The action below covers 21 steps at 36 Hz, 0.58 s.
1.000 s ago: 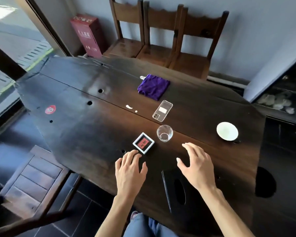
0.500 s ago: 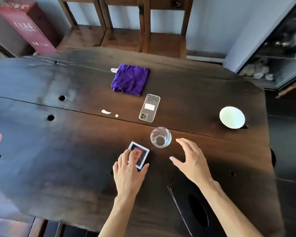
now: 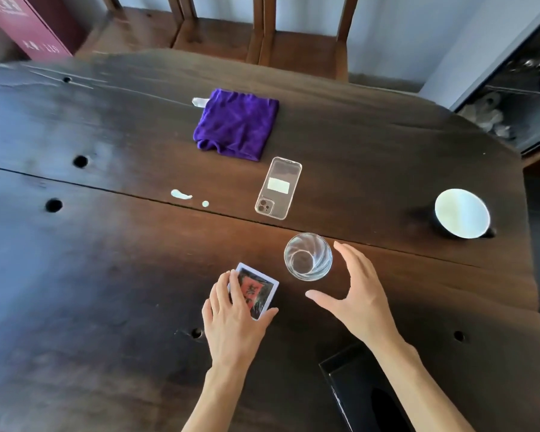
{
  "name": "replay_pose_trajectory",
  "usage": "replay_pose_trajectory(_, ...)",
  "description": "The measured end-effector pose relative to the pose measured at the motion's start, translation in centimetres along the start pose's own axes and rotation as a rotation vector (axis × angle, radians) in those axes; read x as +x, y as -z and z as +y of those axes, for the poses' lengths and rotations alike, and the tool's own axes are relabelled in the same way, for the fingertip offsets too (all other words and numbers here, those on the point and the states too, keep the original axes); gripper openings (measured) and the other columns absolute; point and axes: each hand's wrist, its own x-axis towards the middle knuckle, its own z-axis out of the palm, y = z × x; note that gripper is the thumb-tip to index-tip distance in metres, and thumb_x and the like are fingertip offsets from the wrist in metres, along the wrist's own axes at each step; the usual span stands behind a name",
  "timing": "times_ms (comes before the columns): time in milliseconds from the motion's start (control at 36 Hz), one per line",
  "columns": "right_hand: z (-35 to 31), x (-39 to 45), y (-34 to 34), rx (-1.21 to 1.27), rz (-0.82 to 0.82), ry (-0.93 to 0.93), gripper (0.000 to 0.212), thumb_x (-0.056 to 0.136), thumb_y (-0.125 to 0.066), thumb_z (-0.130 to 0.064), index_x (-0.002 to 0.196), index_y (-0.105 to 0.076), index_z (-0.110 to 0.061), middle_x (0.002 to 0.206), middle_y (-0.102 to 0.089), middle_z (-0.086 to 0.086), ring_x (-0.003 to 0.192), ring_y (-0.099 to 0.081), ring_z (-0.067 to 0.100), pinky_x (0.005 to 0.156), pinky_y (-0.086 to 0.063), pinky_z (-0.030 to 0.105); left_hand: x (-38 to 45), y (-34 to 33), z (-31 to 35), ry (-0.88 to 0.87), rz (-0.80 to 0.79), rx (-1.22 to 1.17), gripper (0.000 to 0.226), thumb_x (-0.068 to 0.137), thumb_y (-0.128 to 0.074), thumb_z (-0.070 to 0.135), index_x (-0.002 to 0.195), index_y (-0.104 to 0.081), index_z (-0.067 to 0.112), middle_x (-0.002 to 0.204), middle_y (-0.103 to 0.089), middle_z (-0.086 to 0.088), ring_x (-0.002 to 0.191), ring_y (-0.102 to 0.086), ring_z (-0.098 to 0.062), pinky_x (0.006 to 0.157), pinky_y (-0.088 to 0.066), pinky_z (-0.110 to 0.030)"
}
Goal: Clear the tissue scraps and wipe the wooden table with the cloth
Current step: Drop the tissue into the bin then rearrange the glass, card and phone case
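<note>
Hands near the glass [image 3: 308,256]: I read left hand [image 3: 234,319] clasping the card box [image 3: 256,291], right hand [image 3: 360,296] spread open beside it, clearing wiping room.

We see a clear phone case [image 3: 278,188] lying flat mid-table; nearer us a glass [image 3: 308,256] stands upright, with a small red-faced box [image 3: 256,289] just to its left; a white-lined cup [image 3: 461,217] sits well off to the right; a black tray [image 3: 360,389] at the near edge; chairs [image 3: 296,48] and a red carton [image 3: 22,24] beyond.

Glass [image 3: 308,256] and phone case [image 3: 278,188] — before cloth [image 3: 237,124].
</note>
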Motion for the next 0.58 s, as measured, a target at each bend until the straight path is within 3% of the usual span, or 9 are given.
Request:
replay_pose_trajectory(83, -0.4, 1.1, -0.6, 0.061, -0.014, -0.001, 0.095, 0.07, -0.085, -0.053, 0.15, -0.038, -0.029, 0.156, -0.04, -0.009, 0.134, -0.028, -0.004, 0.11, -0.027, 0.022, 0.1, -0.4, 0.1, 0.039, -0.01, -0.028, 0.108, 0.067, -0.08, 0.067, 0.15, -0.032, 0.015, 0.148, -0.043, -0.011, 0.138, -0.043, -0.031, 0.112, -0.04, -0.05)
replay_pose_trajectory(194, -0.1, 2.3, -1.5, 0.137, -0.034, -0.023, 0.097, 0.066, -0.089, -0.048, 0.148, -0.04, -0.03, 0.153, -0.042, -0.012, 0.132, -0.034, -0.002, 0.109, -0.029, 0.02, 0.2, -0.8, 0.1, 0.093, -0.025, -0.093, 0.107, 0.068, -0.082, 0.063, 0.15, -0.031, 0.017, 0.147, -0.041, -0.01, 0.136, -0.04, -0.03, 0.112, -0.04, -0.049)
replay_pose_trajectory(278, 0.2, 2.8, -2.0, 0.182, -0.078, -0.007, 0.096, 0.065, -0.09, -0.048, 0.145, -0.039, -0.035, 0.144, -0.039, -0.025, 0.126, -0.039, -0.01, 0.101, -0.025, 0.005, 0.3, -0.7, 0.0, 0.14, -0.032, -0.16, 0.108, 0.067, -0.085, 0.058, 0.151, -0.033, 0.014, 0.147, -0.038, -0.008, 0.136, -0.037, -0.028, 0.112, -0.039, -0.048)
replay_pose_trajectory(417, 0.2, 3.2, -3.0, 0.279, -0.084, -0.012, 0.091, 0.065, -0.093, -0.04, 0.138, -0.038, -0.042, 0.132, -0.037, -0.039, 0.119, -0.041, -0.02, 0.094, -0.028, -0.005, 0.1, -0.8, -0.2, 0.21, -0.032, -0.316, 0.109, 0.064, -0.091, 0.049, 0.15, -0.032, 0.018, 0.144, -0.029, -0.002, 0.137, -0.028, -0.02, 0.108, -0.042, -0.046)
replay_pose_trajectory(583, 0.5, 3.3, -3.8, 0.33, -0.044, -0.011, 0.085, 0.064, -0.092, -0.042, 0.135, -0.044, -0.038, 0.13, -0.047, -0.034, 0.123, -0.046, -0.012, 0.096, -0.034, -0.002, 0.1, -1.0, -0.4, 0.214, -0.011, -0.372, 0.101, 0.063, -0.093, 0.041, 0.146, -0.039, 0.018, 0.139, -0.032, 0.0, 0.133, -0.03, -0.019, 0.105, -0.044, -0.044)
